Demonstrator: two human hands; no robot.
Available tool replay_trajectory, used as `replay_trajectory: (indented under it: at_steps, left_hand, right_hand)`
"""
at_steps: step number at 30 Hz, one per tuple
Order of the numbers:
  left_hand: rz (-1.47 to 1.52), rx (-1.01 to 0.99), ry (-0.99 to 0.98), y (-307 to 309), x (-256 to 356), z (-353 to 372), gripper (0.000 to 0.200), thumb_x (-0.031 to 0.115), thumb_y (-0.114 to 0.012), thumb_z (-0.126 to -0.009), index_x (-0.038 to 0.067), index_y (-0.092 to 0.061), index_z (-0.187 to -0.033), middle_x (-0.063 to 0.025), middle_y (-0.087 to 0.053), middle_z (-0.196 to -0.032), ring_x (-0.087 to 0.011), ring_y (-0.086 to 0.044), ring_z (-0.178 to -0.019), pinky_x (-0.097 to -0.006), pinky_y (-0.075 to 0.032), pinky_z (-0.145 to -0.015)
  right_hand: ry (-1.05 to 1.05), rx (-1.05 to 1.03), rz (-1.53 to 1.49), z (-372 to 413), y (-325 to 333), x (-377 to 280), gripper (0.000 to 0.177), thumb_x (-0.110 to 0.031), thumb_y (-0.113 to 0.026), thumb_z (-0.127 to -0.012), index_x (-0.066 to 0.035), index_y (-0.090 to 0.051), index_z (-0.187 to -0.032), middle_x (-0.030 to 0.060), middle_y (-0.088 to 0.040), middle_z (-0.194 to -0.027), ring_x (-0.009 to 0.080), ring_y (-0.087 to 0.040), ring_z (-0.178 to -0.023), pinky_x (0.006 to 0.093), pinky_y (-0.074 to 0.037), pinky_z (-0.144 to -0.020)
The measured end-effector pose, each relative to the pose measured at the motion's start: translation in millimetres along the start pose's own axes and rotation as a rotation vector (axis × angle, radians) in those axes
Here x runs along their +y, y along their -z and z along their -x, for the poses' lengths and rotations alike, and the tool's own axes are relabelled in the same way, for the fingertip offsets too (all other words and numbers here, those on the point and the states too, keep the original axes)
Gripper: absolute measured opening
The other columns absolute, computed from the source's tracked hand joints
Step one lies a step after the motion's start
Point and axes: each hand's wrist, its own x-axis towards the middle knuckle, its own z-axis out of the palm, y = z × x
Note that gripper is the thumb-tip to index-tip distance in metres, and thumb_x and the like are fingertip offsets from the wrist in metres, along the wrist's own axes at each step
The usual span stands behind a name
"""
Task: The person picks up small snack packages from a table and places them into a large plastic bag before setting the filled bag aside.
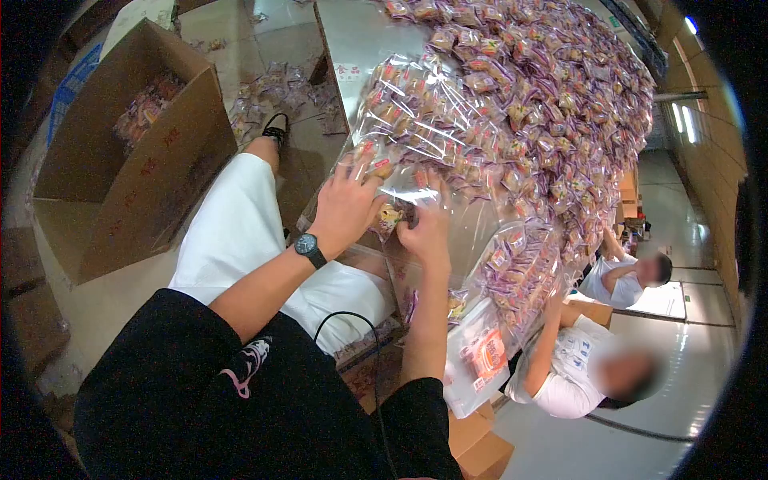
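A large clear plastic bag (432, 108) filled with small wrapped snacks lies at the table's near edge. My left hand (348, 204), with a black watch on the wrist, has its bent fingers on the bag's near end, beside several snack packets. My right hand (428, 232) grips the loose clear film at the same end, its thumb bent toward the fingers. Between my hands a wrapped snack (390, 214) shows through the film. Glare on the plastic partly hides the fingertips.
A heap of wrapped snacks (552, 88) covers the table. To the right, a person (560, 352) handles another filled bag (520, 268), near printed plastic bags (484, 356). Another person (620, 276) is farther back. An open carton (132, 160) holding packets stands left; loose packets (280, 88) lie on the floor.
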Motion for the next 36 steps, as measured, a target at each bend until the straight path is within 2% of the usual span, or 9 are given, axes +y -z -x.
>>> replay_trajectory:
  at_steps: [4, 7, 8, 14, 17, 20, 28, 31, 36]
  left_hand:
    - [-0.03, 0.05, -0.002, -5, 4, 1, 0.028, 0.025, -0.076, -0.085, 0.009, -0.075, -0.108, -0.0123, -0.052, -0.148, -0.0362, -0.05, -0.132, -0.0464, -0.052, -0.099]
    - [-0.034, 0.063, -0.029, -13, -2, 1, 0.027, 0.024, -0.075, -0.085, 0.008, -0.076, -0.107, -0.012, -0.052, -0.149, -0.0355, -0.051, -0.13, -0.0465, -0.053, -0.096]
    - [-0.03, 0.069, -0.037, -15, -5, 0, 0.026, 0.023, -0.074, -0.085, 0.008, -0.076, -0.106, -0.0124, -0.051, -0.149, -0.0356, -0.051, -0.13, -0.0466, -0.053, -0.096]
    - [0.019, 0.013, -0.086, 0, 1, -4, 0.038, 0.013, -0.069, -0.08, 0.008, -0.071, -0.117, -0.02, -0.047, -0.151, -0.0428, -0.045, -0.133, -0.0534, -0.045, -0.104]
    - [0.07, -0.19, -0.058, 13, -1, -4, 0.055, 0.009, -0.066, -0.072, 0.014, -0.07, -0.126, -0.025, -0.041, -0.155, -0.0483, -0.041, -0.137, -0.057, -0.038, -0.111]
    - [0.031, -0.206, -0.083, 10, -10, -1, 0.061, 0.011, -0.068, -0.076, 0.019, -0.064, -0.135, -0.0251, -0.042, -0.153, -0.0489, -0.04, -0.137, -0.0568, -0.038, -0.111]
    - [0.036, -0.06, -0.046, 5, -7, -1, 0.053, 0.016, -0.078, -0.082, 0.019, -0.066, -0.133, -0.0216, -0.046, -0.15, -0.0405, -0.044, -0.136, -0.0502, -0.043, -0.108]
    - [0.041, 0.013, -0.032, -3, -9, 0, 0.05, 0.019, -0.08, -0.082, 0.019, -0.067, -0.131, -0.0217, -0.047, -0.149, -0.0405, -0.045, -0.135, -0.0502, -0.043, -0.108]
    - [0.069, 0.08, 0.001, -13, -10, 0, 0.047, 0.025, -0.081, -0.082, 0.017, -0.071, -0.127, -0.0201, -0.049, -0.149, -0.0408, -0.046, -0.133, -0.0518, -0.042, -0.107]
  right_hand:
    - [-0.099, -0.083, -0.276, 3, 10, -4, 0.053, -0.022, -0.073, -0.07, -0.017, -0.075, -0.122, 0.0161, -0.03, -0.167, 0.0452, -0.023, -0.153, 0.0522, -0.037, -0.119]
    - [-0.106, -0.026, -0.31, 2, 8, -4, 0.049, -0.022, -0.074, -0.07, -0.015, -0.076, -0.119, 0.0132, -0.032, -0.167, 0.0414, -0.028, -0.152, 0.052, -0.028, -0.123]
    - [-0.079, 0.0, -0.271, 0, 5, -3, 0.047, -0.024, -0.076, -0.071, -0.015, -0.077, -0.117, 0.0134, -0.033, -0.166, 0.0427, -0.029, -0.152, 0.0516, -0.031, -0.122]
    - [-0.092, 0.063, -0.225, 3, 0, -2, 0.036, -0.024, -0.082, -0.077, -0.015, -0.079, -0.112, 0.0125, -0.038, -0.164, 0.0437, -0.033, -0.149, 0.0503, -0.036, -0.12]
    - [-0.102, 0.046, -0.25, 3, -1, 3, 0.033, -0.02, -0.082, -0.08, -0.015, -0.078, -0.113, 0.012, -0.04, -0.163, 0.0432, -0.033, -0.148, 0.0502, -0.036, -0.119]
    - [-0.131, 0.065, -0.233, 2, -4, -1, 0.033, -0.018, -0.081, -0.081, -0.015, -0.078, -0.114, 0.0115, -0.041, -0.162, 0.043, -0.034, -0.148, 0.05, -0.037, -0.119]
    - [-0.1, 0.229, -0.132, -2, -19, -2, 0.034, -0.019, -0.079, -0.083, -0.019, -0.078, -0.117, 0.0131, -0.045, -0.158, 0.0421, -0.043, -0.142, 0.0505, -0.038, -0.117]
    - [-0.19, 0.259, -0.007, 0, -17, -15, 0.035, -0.016, -0.076, -0.084, -0.019, -0.078, -0.119, 0.0151, -0.046, -0.157, 0.0418, -0.048, -0.139, 0.0515, -0.04, -0.115]
    - [-0.088, 0.361, -0.072, -5, -35, -3, 0.039, -0.009, -0.075, -0.079, -0.013, -0.077, -0.118, 0.0176, -0.053, -0.15, 0.0394, -0.05, -0.133, 0.05, -0.039, -0.111]
